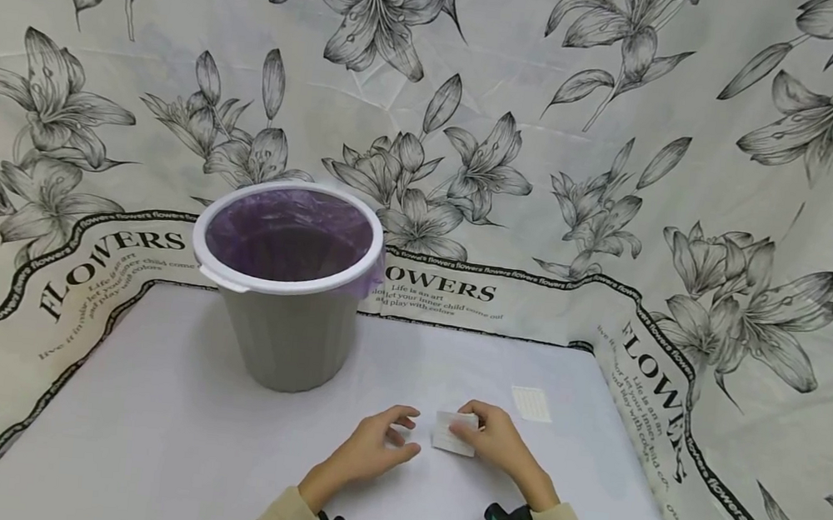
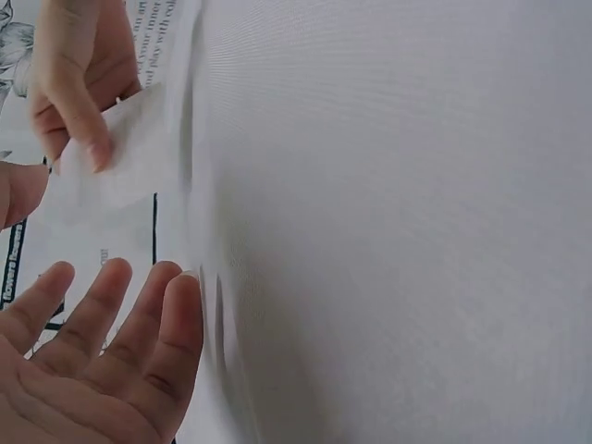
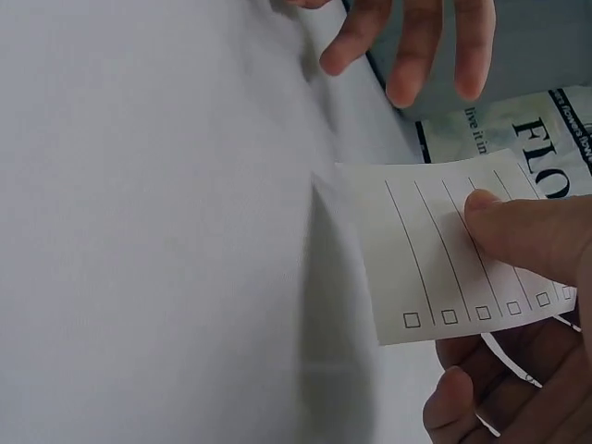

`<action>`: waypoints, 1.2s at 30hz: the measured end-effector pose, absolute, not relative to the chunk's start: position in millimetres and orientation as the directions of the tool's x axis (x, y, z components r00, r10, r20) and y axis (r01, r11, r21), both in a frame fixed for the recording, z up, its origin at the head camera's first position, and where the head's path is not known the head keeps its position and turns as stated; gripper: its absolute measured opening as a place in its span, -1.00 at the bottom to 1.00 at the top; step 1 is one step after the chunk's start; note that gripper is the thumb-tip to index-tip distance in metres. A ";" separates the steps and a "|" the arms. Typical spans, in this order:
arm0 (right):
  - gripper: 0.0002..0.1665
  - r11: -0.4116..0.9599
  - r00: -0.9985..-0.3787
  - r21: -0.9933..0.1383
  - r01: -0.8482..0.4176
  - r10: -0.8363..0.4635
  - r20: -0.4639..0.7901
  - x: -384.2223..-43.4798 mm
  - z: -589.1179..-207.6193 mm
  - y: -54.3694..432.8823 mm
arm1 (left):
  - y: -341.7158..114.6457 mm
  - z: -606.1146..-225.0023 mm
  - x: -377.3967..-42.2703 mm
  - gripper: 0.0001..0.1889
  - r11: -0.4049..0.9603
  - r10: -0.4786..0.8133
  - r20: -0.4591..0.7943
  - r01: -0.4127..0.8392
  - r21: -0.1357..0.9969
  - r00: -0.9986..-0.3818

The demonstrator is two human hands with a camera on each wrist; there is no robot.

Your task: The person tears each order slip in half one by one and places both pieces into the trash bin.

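Note:
A small white paper sheet (image 3: 416, 250) with ruled lines and a row of checkboxes is pinched between the thumb and fingers of my right hand (image 1: 495, 442). It is held just above the white table. My left hand (image 1: 374, 447) is to the left of the sheet, apart from it, with fingers spread and nothing in them. In the left wrist view, its fingers (image 2: 176, 342) are extended, with the paper beyond them. Another pale lined sheet (image 1: 531, 404) lies flat on the table, beyond my right hand.
A grey bin (image 1: 288, 340) with a white rim and a purple liner (image 1: 291, 231) stands at the back left of the table (image 1: 143, 435). A floral cloth (image 1: 480, 73) hangs behind and around the table's sides. Each wrist wears a small black camera.

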State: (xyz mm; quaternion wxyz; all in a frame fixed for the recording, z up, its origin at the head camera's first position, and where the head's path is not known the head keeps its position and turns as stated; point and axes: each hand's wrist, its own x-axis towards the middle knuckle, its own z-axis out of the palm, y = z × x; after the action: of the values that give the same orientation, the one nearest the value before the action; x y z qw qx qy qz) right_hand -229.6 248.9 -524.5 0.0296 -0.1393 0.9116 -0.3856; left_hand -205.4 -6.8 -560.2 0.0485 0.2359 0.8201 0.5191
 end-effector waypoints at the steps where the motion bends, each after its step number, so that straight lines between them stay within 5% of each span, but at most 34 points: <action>1: -0.87 0.651 -0.957 -0.720 -0.240 -0.283 0.063 -230.0 -523.3 245.7 | -7.3 -560.7 -205.7 -0.45 0.348 0.429 0.171 0.336 0.875 -0.887; 13: -0.80 0.559 -0.935 -0.774 -0.297 -0.336 0.115 -230.7 -515.3 208.9 | -13.3 -554.8 -204.1 -0.48 0.307 0.309 0.212 0.308 0.900 -0.927; 21: -0.81 0.527 -0.929 -0.794 -0.303 -0.348 0.123 -229.5 -512.5 199.0 | -17.7 -555.1 -207.1 -0.83 0.294 0.227 0.278 0.338 0.894 -0.933; 36: -0.92 0.572 -0.917 -0.742 -0.349 -0.373 0.144 -226.6 -510.4 194.5 | -30.8 -552.6 -209.9 -0.90 0.392 0.317 0.287 0.400 0.828 -0.904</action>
State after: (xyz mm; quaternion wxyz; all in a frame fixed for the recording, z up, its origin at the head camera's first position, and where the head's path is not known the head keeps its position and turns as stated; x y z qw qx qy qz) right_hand -226.6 194.5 -510.4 0.0142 -0.2035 0.8866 -0.4152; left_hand -209.9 -30.8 -552.6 -0.0408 0.2154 0.8332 0.5076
